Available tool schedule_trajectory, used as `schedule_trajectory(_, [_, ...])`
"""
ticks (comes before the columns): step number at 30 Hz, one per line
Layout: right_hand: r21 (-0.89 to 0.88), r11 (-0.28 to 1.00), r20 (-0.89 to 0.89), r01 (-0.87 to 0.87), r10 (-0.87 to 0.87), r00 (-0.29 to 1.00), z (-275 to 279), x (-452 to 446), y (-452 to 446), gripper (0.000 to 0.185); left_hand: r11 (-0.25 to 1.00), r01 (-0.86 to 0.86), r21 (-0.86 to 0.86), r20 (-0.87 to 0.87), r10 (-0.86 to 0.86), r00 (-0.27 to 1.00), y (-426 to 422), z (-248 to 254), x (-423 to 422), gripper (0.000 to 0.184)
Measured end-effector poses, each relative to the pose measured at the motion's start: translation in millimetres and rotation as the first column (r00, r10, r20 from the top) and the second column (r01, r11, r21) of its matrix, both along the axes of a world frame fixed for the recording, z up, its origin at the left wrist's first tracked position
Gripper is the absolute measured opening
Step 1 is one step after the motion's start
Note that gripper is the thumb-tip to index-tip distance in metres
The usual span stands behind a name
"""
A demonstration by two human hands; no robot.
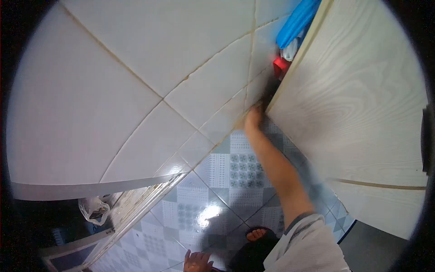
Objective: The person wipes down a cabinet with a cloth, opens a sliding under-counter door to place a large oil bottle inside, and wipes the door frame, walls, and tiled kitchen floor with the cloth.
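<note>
My right hand (253, 116) reaches low into the narrow gap between the white tiled wall (204, 86) and a pale wood-grain cabinet (353, 90). Its fingers disappear into the dark of that gap, so what they touch or hold is hidden. Above it, stuffed in the same gap, are a red item (281, 66), a white plastic bag (290, 50) and a long bright blue item (297, 25). At the bottom edge my left hand (197, 261) hangs over the floor, fingers a little apart, with nothing seen in it.
Patterned grey-blue tiles cover the floor (247, 170). My sandalled foot (257, 233) stands below my right arm. At lower left is a doorway with a worn frame (140, 204) and a clear plastic bag (94, 209). A dark handle (427, 138) sits on the cabinet's right side.
</note>
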State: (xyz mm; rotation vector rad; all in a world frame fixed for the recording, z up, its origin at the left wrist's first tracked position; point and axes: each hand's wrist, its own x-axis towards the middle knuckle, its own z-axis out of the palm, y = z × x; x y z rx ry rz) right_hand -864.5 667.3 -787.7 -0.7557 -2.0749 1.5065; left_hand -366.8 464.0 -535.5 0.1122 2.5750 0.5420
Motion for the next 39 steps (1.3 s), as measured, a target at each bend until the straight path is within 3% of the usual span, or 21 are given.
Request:
schedule_trajectory(1, [-0.047, 0.986, 0.207, -0.16, 0.166, 0.964, 49.1, 44.0, -16.0, 0.044, 1.0, 0.012, -0.01, 0.02, -0.012, 1.0, 2.1, 1.5, -1.4, 0.031])
schedule_trajectory(2, [0.001, 0.992, 0.024, -0.123, 0.123, 0.992, 8.8, 65.2, -46.3, 0.046, 0.999, 0.025, -0.024, 0.038, -0.025, 0.999, 4.0, 2.7, -3.8, 0.03])
schedule_trajectory(5, [0.097, 0.959, 0.033, -0.267, 0.265, 0.964, 30.8, 179.4, -140.6, 0.05, 0.993, 0.104, -0.053, 0.024, -0.103, 0.994, 11.9, 2.0, -13.1, 0.031])
schedule_trajectory(8, [-0.25, 0.776, 0.103, -0.578, 0.615, 0.782, 31.5, 251.9, -200.2, 0.03, 0.993, 0.115, -0.038, 0.108, -0.111, 0.988, 27.1, 20.1, -36.9, 0.033])
schedule_trajectory(9, [-0.649, 0.528, 0.054, -0.548, 0.75, 0.659, 49.1, 263.9, -198.4, 0.031, 0.992, 0.116, -0.043, 0.104, -0.111, 0.988, 29.2, 20.8, -38.1, 0.033])
schedule_trajectory(10, [-0.649, 0.526, 0.047, -0.549, 0.749, 0.661, 59.4, 265.6, -194.0, 0.031, 0.99, 0.131, -0.051, 0.047, -0.129, 0.991, 29.2, 20.0, -38.5, 0.033])
schedule_trajectory(12, [-0.905, 0.12, -0.113, -0.407, 0.856, 0.505, 77.9, 272.3, -172.3, 0.036, 0.989, 0.133, -0.06, -0.002, -0.133, 0.991, 27.9, 21.5, -35.8, 0.033])
schedule_trajectory(13, [-0.875, 0.222, -0.05, -0.43, 0.842, 0.537, 118.2, 259.6, -134.4, 0.041, 0.992, 0.11, -0.054, -0.046, -0.112, 0.993, 27.4, 23.3, -32.7, 0.031])
schedule_trajectory(14, [-0.923, 0.094, -0.143, -0.373, 0.817, 0.558, 129.2, 246.3, -103.5, 0.037, 0.996, 0.083, -0.045, -0.093, -0.087, 0.992, 27.4, 24.3, -30.4, 0.03])
schedule_trajectory(17, [-0.607, 0.6, 0.008, -0.521, 0.66, 0.751, 146.1, 190.5, -18.4, 0.019, 0.993, 0.076, -0.086, -0.012, -0.078, 0.997, 21.0, 24.7, -18.3, 0.032])
schedule_trajectory(18, [-0.279, 0.753, 0.032, -0.595, 0.627, 0.778, 133.2, 167.3, 6.6, 0.02, 0.987, 0.115, -0.113, 0.033, -0.112, 0.993, 18.0, 24.5, -12.3, 0.034])
schedule_trajectory(20, [0.538, 0.612, 0.222, -0.58, 0.561, 0.797, 90.4, 125.5, 59.5, 0.04, 0.989, 0.108, -0.103, 0.064, -0.101, 0.993, 17.6, 29.5, -4.5, 0.034])
schedule_trajectory(22, [0.761, 0.423, 0.183, -0.491, 0.586, 0.789, 46.3, 110.2, 81.9, 0.055, 0.992, 0.065, -0.11, 0.085, -0.056, 0.995, 17.9, 38.9, 0.9, 0.035])
schedule_trajectory(30, [0.647, 0.46, 0.244, -0.609, 0.631, 0.736, 46.3, 227.2, -107.4, 0.063, 0.983, -0.152, -0.106, 0.069, 0.159, 0.985, 6.8, 58.1, 37.5, 0.03])
schedule_trajectory(31, [0.736, 0.177, 0.436, -0.654, 0.614, 0.658, 48.7, 259.7, -141.1, 0.06, 0.976, -0.187, -0.116, 0.089, 0.197, 0.976, 8.6, 65.4, 33.4, 0.03])
schedule_trajectory(32, [0.749, 0.205, 0.379, -0.63, 0.648, 0.661, 36.6, 294.3, -180.7, 0.054, 0.972, -0.201, -0.119, 0.089, 0.212, 0.973, 7.3, 65.5, 33.7, 0.03])
schedule_trajectory(33, [0.466, 0.346, 0.11, -0.814, 0.89, 0.442, 16.3, 329.9, -215.1, 0.048, 0.97, -0.203, -0.13, 0.074, 0.214, 0.974, 5.1, 65.5, 35.5, 0.029])
schedule_trajectory(34, [0.278, 0.039, 0.446, -0.96, 0.88, 0.165, 35.1, 354.8, -252.4, 0.04, 0.969, -0.206, -0.139, 0.06, 0.216, 0.975, 4.2, 66.1, 36.4, 0.029])
schedule_trajectory(36, [0.38, -0.217, -0.052, -0.899, 0.966, -0.255, 56.9, 391.1, -273.9, 0.037, 0.957, -0.25, -0.144, 0.034, 0.258, 0.966, 4.9, 68.8, 34.2, 0.03])
schedule_trajectory(37, [0.18, -0.316, -0.224, -0.932, 0.909, -0.351, 61.6, 398.1, -295.4, 0.036, 0.958, -0.24, -0.155, 0.018, 0.245, 0.969, 1.9, 68.3, 32.5, 0.032])
schedule_trajectory(39, [0.117, -0.208, -0.4, -0.971, 0.885, -0.237, 90.4, 394.6, -289.3, 0.039, 0.954, -0.246, -0.173, -0.034, 0.244, 0.969, 0.7, 75.7, 31.7, 0.034])
